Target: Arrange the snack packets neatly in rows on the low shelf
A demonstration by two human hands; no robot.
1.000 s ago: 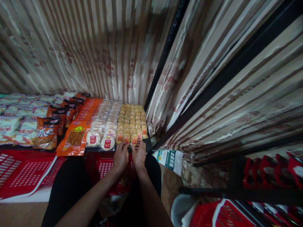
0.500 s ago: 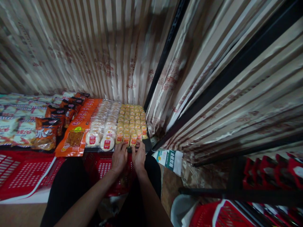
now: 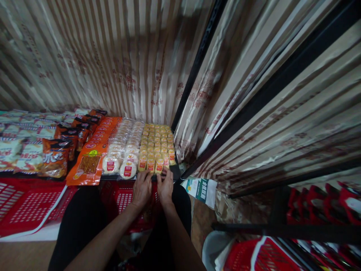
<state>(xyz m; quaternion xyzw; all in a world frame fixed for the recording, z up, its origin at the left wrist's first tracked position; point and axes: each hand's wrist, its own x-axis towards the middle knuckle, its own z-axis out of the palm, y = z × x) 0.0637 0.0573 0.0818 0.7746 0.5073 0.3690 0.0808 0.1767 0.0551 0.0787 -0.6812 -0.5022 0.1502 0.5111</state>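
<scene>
Small yellow wrapped cakes (image 3: 157, 145) stand in several tight rows at the right end of a dark shelf (image 3: 176, 173). My left hand (image 3: 142, 188) is at the front edge of these rows, fingers bent and touching the lower part of a front cake packet (image 3: 150, 165). Close beside it, my right hand (image 3: 165, 187) has thumb and fingers closed around the bottom of another front packet (image 3: 159, 165). The fingertips partly cover both packets. Left of the cakes are rows of round white wrapped crackers (image 3: 128, 170) with red labels.
Orange bags of sticks (image 3: 89, 163), orange-black snack bags (image 3: 55, 158) and white snack bags (image 3: 29, 156) fill the shelf leftward. Red baskets (image 3: 25, 205) sit below. Striped curtain (image 3: 113, 56) and black posts (image 3: 197, 67) stand behind. A grey bin (image 3: 211, 248) is at lower right.
Both hands stay at the front cake packets with almost no movement. The view has shifted very slightly.
</scene>
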